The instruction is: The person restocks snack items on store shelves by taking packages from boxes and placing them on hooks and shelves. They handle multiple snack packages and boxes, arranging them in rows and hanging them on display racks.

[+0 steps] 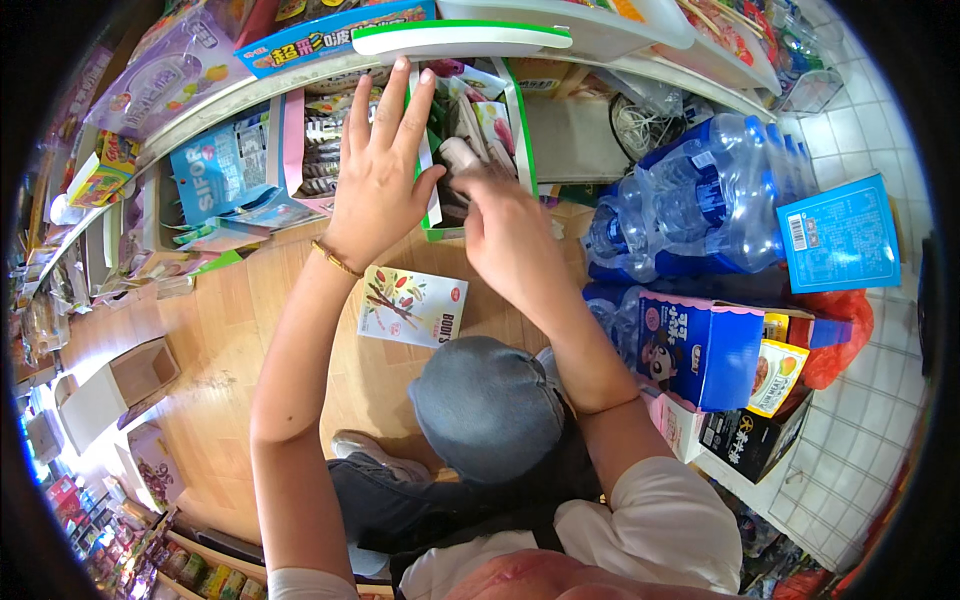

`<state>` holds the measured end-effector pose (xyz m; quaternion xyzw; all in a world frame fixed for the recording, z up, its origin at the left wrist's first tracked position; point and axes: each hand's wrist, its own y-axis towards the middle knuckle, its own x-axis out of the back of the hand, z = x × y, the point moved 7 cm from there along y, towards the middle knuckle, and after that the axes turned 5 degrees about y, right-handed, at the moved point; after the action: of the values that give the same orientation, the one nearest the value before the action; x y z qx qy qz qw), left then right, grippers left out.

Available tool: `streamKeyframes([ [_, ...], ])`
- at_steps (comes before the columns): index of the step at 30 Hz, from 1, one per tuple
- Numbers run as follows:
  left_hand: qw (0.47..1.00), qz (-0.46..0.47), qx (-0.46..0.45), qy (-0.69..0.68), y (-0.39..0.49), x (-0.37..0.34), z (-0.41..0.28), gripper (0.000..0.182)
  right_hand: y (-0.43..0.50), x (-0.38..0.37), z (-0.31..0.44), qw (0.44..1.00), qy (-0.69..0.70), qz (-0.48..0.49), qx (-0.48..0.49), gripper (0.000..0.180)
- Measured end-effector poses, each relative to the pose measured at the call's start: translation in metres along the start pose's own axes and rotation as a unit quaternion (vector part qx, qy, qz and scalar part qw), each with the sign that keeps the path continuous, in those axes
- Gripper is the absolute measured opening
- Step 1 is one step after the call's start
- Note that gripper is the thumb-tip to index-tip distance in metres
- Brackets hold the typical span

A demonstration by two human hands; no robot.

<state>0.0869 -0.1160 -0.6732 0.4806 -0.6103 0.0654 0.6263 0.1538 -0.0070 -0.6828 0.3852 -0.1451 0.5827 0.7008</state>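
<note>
A green-edged box (523, 142) of small wrapped packets stands on the low level under a shelf. My left hand (386, 161) lies flat with spread fingers along its left side, between it and a pink-edged box (294, 150) of striped packets. Over the green-edged box is my right hand (502, 217), blurred, its fingertips among the packets near a pale wrapped piece (459, 155); whether it grips anything does not show. A white printed carton (412, 306) rests on the wood-look floor below both hands.
Shrink-wrapped water bottles (697, 199) stand at the right, a light blue box (840, 234) beside them. Nearer are a blue carton (694, 349) and a black carton (750, 442). The white shelf edge (300, 71) crosses above. An opened cardboard box (146, 371) sits at the left.
</note>
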Motion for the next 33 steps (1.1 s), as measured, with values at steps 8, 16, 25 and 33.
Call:
streamKeyframes([
  [8,1.0,0.005,0.024,0.012,0.001,-0.008,-0.004,0.093,0.027,-0.024,-0.011,0.985,-0.16,-0.035,0.045,0.021],
  [16,1.0,0.016,-0.005,0.004,0.002,0.005,0.014,0.092,0.045,-0.031,-0.023,0.983,-0.165,-0.034,-0.066,0.042],
  [25,0.998,0.062,-0.009,-0.02,0.004,0.009,0.015,0.095,0.07,-0.027,-0.03,0.98,-0.082,-0.171,0.061,0.01],
  [33,0.998,0.057,-0.014,-0.03,0.0,0.004,0.024,0.097,0.03,0.046,-0.059,0.896,0.308,-0.316,-0.041,0.008],
])
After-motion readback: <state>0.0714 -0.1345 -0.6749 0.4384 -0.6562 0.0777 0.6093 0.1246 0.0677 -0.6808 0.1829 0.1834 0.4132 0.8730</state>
